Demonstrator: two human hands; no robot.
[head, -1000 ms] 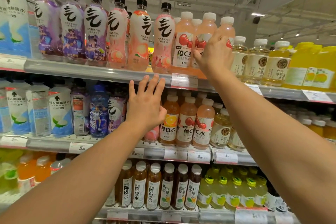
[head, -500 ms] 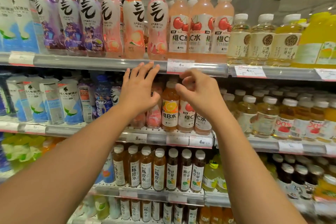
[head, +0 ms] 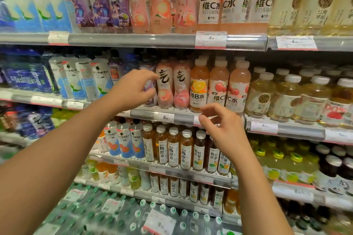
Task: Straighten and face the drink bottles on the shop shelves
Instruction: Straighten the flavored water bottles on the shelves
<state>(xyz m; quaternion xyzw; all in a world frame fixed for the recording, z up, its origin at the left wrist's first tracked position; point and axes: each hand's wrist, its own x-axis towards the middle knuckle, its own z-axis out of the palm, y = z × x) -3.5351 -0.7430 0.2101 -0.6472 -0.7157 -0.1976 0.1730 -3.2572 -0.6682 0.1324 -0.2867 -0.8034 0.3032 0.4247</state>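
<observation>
Two hands: both are lower than half a second ago, and the view has tilted down, so the top shelf's caps are cut off.
Left hand [head: 131, 89]: fingers curled and apart, holding nothing, at the pink bottle [head: 164, 84] on the second shelf [head: 150, 114]; before, it was spread near the upper rail.
Right hand [head: 222, 129]: fingers loosely bent and apart, now at the front edge of the second shelf, below the orange bottle [head: 198, 86].
Drink bottles: upright in rows on every shelf.
</observation>
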